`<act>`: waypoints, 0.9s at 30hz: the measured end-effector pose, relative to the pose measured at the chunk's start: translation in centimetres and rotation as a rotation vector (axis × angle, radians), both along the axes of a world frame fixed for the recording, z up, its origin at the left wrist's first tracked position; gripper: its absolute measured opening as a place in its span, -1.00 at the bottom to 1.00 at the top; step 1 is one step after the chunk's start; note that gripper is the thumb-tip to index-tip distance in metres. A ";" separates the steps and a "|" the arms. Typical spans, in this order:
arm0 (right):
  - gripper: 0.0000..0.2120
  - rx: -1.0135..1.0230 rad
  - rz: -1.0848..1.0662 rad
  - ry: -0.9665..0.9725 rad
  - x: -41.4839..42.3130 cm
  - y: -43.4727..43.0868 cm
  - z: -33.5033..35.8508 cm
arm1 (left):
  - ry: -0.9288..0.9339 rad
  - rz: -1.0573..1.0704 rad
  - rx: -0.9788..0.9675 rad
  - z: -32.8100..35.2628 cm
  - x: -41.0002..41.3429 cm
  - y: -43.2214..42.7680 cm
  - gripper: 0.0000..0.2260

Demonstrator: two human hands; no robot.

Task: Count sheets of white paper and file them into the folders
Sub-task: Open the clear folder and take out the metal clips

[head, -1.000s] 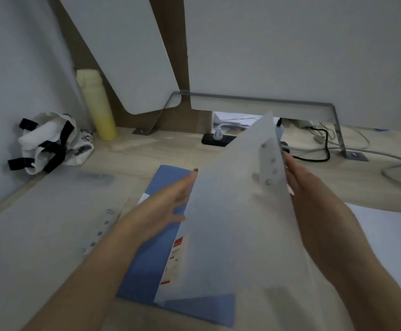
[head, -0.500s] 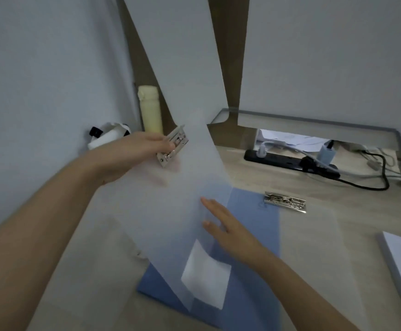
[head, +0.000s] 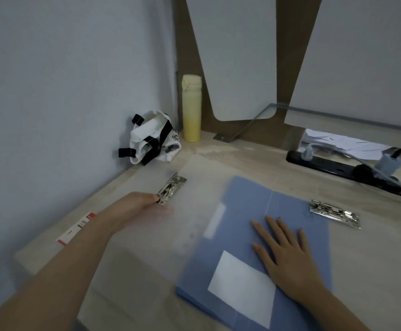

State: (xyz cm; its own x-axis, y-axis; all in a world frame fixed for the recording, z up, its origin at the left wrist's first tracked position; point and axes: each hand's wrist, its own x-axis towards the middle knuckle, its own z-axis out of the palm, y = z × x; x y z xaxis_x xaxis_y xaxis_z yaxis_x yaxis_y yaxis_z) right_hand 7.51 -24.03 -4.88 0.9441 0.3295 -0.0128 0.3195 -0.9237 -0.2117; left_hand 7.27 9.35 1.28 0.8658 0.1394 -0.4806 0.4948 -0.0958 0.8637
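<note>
- The translucent folder (head: 147, 235), held up in the air half a second ago, has now been laid flat on the bench (head: 254, 154), left of the blue folder (head: 266, 211).
- Its metal clip (head: 172, 190) is pinched by the left hand (head: 137, 209).
- The right hand (head: 285, 256) is pressed open and flat on the blue folder, nothing gripped.
- Both folders look ready; no counted paper seems filed yet.

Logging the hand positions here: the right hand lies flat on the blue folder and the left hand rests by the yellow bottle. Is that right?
Not quite. In the head view the left hand is by a metal clip on the translucent folder, away from the yellow bottle. The right hand does lie flat on the blue folder.
</note>
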 end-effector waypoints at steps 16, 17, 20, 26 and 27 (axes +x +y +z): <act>-0.17 0.001 0.033 0.000 -0.3 -0.3 0.3 | -0.052 0.039 0.071 2.3 3.6 -2.8 -0.33; -0.19 0.006 0.041 -0.004 -0.3 -0.5 0.2 | -0.052 0.072 0.076 2.3 4.4 -3.2 -0.36; -0.36 0.016 0.012 -0.039 -0.4 -0.8 -0.6 | -0.071 0.142 0.099 2.3 6.7 -4.8 -0.37; -0.53 -0.002 -0.019 -0.081 -0.8 -0.9 -0.9 | -0.050 0.233 0.302 0.6 9.5 -6.5 -0.65; -0.53 0.002 -0.013 -0.095 -0.8 -0.9 -0.9 | -0.046 0.217 0.335 0.4 9.6 -6.4 -0.66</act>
State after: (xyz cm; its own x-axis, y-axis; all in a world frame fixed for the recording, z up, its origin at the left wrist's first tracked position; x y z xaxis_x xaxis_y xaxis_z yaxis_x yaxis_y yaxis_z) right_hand 6.74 -24.92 -5.78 0.9451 0.3173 0.0778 0.3264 -0.9274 -0.1828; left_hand 16.88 2.98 1.64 0.8189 0.4633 -0.3387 0.4956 -0.2734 0.8244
